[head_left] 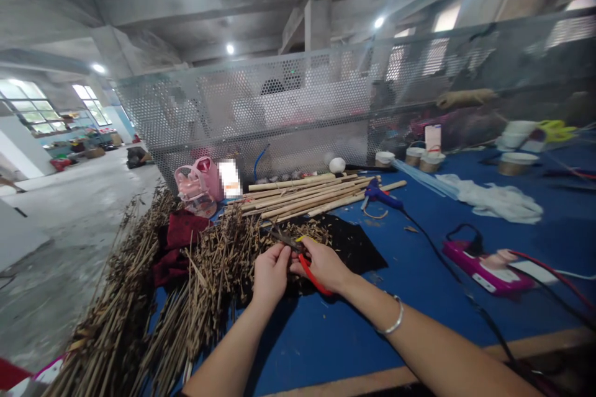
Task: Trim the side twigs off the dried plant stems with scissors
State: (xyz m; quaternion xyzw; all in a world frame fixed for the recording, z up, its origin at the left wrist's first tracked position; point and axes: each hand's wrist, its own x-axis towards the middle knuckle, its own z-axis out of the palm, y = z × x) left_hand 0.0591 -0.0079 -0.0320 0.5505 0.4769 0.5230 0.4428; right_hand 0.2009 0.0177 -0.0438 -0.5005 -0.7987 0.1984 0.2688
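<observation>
My right hand (321, 263) is wrapped around pruning shears (313, 276) with red and yellow handles. Their dark jaws point away and to the left, over a heap of dry plant bits (321, 228). Close beside the jaws, my left hand (270, 273) is closed in a pinch, thumb against fingers. Whatever it holds is too small and hidden to make out. Bundles of dried stems (209, 260) with brown seed heads lie just left of my hands. Under the plant bits is a black cloth (361, 247).
Pale wooden sticks (307, 195) lie behind my hands on the blue table (344, 347). A blue glue gun (384, 195) trails its cord rightward past a magenta power strip (488, 270). A pink bag (198, 183) stands against the perforated metal screen (251, 111). Tubs (516, 163) sit at right.
</observation>
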